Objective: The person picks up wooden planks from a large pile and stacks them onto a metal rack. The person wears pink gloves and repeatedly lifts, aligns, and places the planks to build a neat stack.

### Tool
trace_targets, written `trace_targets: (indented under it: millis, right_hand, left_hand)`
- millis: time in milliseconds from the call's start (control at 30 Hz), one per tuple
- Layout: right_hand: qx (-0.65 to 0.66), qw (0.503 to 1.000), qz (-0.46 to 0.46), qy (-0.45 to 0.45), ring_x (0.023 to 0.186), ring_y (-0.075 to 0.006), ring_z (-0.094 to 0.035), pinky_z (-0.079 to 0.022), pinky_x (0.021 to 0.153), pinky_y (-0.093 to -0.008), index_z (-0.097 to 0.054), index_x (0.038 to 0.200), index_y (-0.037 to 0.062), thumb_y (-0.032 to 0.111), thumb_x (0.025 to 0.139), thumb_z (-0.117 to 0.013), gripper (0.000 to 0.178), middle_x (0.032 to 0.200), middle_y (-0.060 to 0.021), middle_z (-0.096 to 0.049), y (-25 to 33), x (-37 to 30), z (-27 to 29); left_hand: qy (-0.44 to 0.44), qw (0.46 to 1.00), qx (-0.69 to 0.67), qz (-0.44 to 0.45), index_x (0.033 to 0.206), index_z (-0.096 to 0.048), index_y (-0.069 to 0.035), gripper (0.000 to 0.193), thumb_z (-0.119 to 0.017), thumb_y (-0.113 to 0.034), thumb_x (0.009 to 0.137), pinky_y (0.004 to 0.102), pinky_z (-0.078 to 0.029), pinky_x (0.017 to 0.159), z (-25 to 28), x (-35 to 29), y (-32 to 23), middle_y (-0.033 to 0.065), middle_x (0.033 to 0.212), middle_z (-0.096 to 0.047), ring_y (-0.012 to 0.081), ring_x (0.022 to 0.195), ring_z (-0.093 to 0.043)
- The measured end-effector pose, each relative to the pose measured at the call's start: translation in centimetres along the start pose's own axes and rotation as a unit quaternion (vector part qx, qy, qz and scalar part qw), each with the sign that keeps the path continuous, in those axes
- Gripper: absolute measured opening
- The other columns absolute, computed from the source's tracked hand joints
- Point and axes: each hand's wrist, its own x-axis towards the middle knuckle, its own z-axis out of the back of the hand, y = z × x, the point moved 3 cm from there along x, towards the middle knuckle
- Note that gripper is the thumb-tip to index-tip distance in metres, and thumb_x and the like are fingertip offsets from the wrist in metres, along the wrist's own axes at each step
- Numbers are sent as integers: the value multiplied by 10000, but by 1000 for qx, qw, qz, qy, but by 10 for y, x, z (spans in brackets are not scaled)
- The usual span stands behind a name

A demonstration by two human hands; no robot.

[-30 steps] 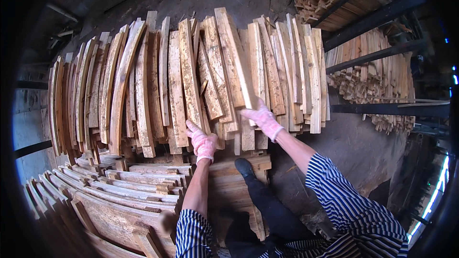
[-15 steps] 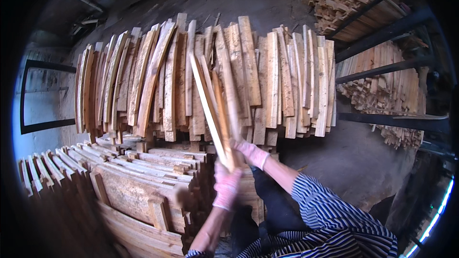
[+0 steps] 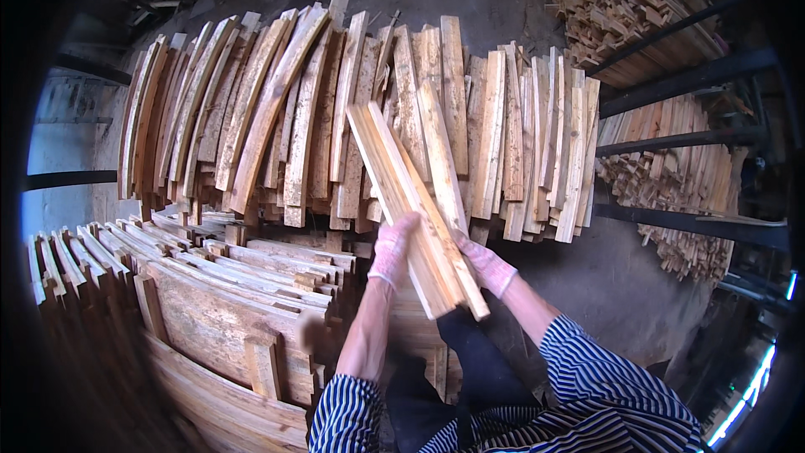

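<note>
My left hand (image 3: 392, 250), in a pinkish-white work glove, is closed around the left side of a few long wooden strips (image 3: 404, 201). They lie side by side and slant up toward the far left. My right hand (image 3: 488, 267), gloved the same way, is closed at the right edge of this bundle, its fingers partly hidden behind the wood. Another wooden strip (image 3: 443, 164) rises from the right hand and leans away from the bundle at its top. Beyond my hands lies a wide pile of wooden strips (image 3: 277, 109), laid roughly parallel.
At the lower left stands a stack of boards and strips (image 3: 226, 310) with short upright wood blocks. Dark metal bars (image 3: 696, 88) run along the right, with more wood piles (image 3: 671, 176) behind them. Dark floor (image 3: 579, 285) shows right of my arm.
The held strips have come nearer and turned their flat faces up. My left hand has moved up along them, and the right hand has shifted slightly right. The view has tilted a little.
</note>
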Motion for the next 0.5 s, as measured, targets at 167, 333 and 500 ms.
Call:
trace_targets:
  millis: [167,333,500]
  right_hand:
    - [12,993,-111,39,1237,-249,-584,-489,1050,-407,-486,1407,14,447,778,-843,843,1315,-146,-614,16,-63,-13]
    - [-153,984,-79,42,1159,-222,-611,-473,1043,-367,-494,1401,-16,273,812,-836,740,1273,-144,-631,32,-102,-68]
    - [-290,954,40,67,1274,-211,-507,-393,1112,-353,-390,1463,-31,296,799,-846,869,1375,-123,-543,18,-167,-109]
  left_hand:
    - [-44,999,9,28,1196,-568,116,534,-756,-207,814,389,-589,849,-2,-51,28,208,1038,-687,312,878,-696]
    - [71,991,-91,69,1196,-608,86,447,-712,-194,863,382,-590,878,19,-93,40,201,1089,-700,270,954,-708]
    - [101,984,-144,-12,1233,-607,47,468,-732,-235,880,364,-573,888,9,-182,26,137,1094,-703,231,967,-697]
